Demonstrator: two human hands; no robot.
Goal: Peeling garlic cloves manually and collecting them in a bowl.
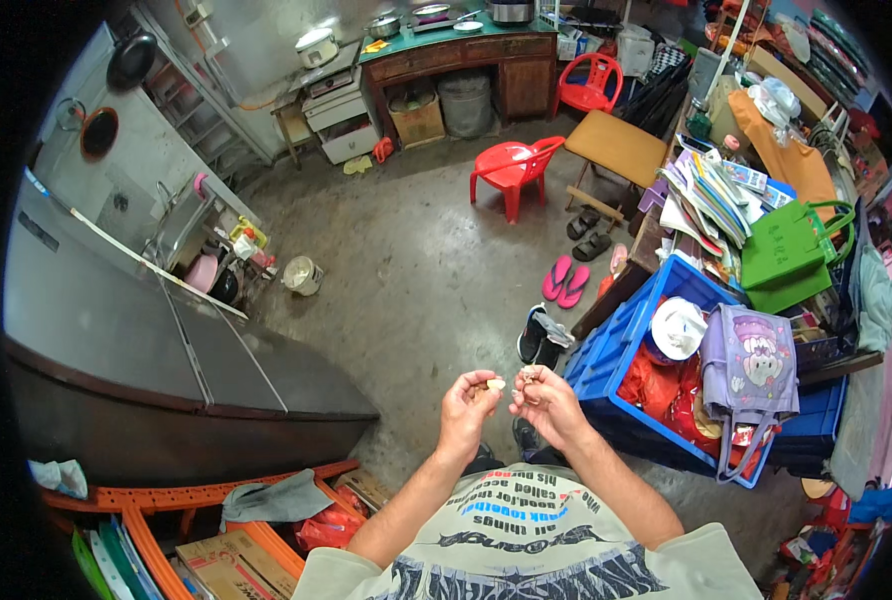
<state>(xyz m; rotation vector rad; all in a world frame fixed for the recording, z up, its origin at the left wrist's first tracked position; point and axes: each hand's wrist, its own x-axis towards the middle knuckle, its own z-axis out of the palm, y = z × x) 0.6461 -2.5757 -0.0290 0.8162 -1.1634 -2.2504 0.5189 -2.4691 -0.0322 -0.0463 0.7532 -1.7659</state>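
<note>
My left hand (467, 409) is raised in front of my chest, its fingertips closed on a small pale yellowish piece (495, 384), which could be a garlic clove. Just to the right, my right hand (549, 405) pinches a small brownish-white, papery-looking scrap (530, 373) between thumb and fingers. The two hands are close together but apart, with the concrete floor below them. Both small items are too tiny to identify surely.
At the right stands a blue plastic crate (611, 375) with red bags and a purple bag (750, 360). Dark shoes (543, 334), pink flip-flops (566, 283) and a red plastic chair (509, 169) are ahead. A white bucket (302, 276) stands left, beyond an orange rack (153, 499).
</note>
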